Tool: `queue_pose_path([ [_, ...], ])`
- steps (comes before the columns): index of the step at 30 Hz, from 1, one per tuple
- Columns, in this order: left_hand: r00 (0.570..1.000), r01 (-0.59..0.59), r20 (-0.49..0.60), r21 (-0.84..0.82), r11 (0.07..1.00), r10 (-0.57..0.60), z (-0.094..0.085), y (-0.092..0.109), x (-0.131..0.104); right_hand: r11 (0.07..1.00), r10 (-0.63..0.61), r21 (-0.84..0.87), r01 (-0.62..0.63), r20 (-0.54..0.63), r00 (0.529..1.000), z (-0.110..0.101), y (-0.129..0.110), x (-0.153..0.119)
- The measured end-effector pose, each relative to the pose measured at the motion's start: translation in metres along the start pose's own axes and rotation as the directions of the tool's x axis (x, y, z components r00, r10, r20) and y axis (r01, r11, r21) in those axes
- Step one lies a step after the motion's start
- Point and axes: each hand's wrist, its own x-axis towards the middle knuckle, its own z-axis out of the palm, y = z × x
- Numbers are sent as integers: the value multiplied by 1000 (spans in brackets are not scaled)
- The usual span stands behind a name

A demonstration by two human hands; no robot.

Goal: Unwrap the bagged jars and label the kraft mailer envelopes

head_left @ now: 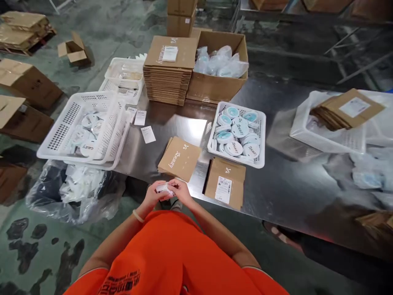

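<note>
Close to my body, just off the table's front edge, my left hand [152, 194] and my right hand [181, 191] hold a small white packet [164, 188] between them. Fingers of both hands are closed on it, and its print is too small to read. Just beyond my hands lies a stack of flat brown cartons [180, 159]. To its right is another stack of flat cartons [219, 174] with a white label on top. Behind that, a white basket [262, 141] holds several round white and blue discs.
White nested baskets [50, 141] with round items stand at the left, above a plastic-lined bin [107, 207]. Paper labels [148, 134] lie on the metal table [276, 180]. A tall carton stack [167, 84] and an open box [211, 90] stand behind. Another basket [327, 141] is at right.
</note>
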Motion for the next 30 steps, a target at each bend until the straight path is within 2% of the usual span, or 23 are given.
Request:
queue_pose_path([
  [2,999,-18,52,107,994,12,-1,0,4,999,30,-13,-30,-2,1000,1,0,2],
  [5,998,-8,60,177,984,-3,-3,5,20,997,10,-78,-14,-43,999,-3,2,1],
  [8,995,10,94,241,971,-33,-2,10,39,965,-133,-245,99,-126,983,-4,4,-4],
  [11,981,93,143,252,963,-133,1,12,54,888,-295,-412,206,-166,941,-5,1,-5],
  [14,941,157,252,263,952,-225,1,8,60,825,-391,-515,234,-219,894,-18,-13,13],
  [16,895,219,332,256,942,-298,-2,4,61,802,-407,-568,188,-287,867,-34,-28,38],
  [18,872,269,347,252,930,-346,-6,-1,63,797,-372,-598,86,-372,850,-51,-42,67],
  [22,897,268,279,274,924,-343,-8,-6,74,763,-222,-623,-173,-503,835,-69,-55,115],
  [24,902,258,270,293,921,-338,-8,-7,77,710,-161,-647,-278,-534,830,-70,-54,126],
  [27,902,231,262,380,896,-343,-18,-7,73,645,-118,-673,-363,-557,822,-66,-52,130],
  [30,920,155,228,538,829,-319,-42,-5,57,569,-200,-708,-418,-612,765,-56,-49,124],
])
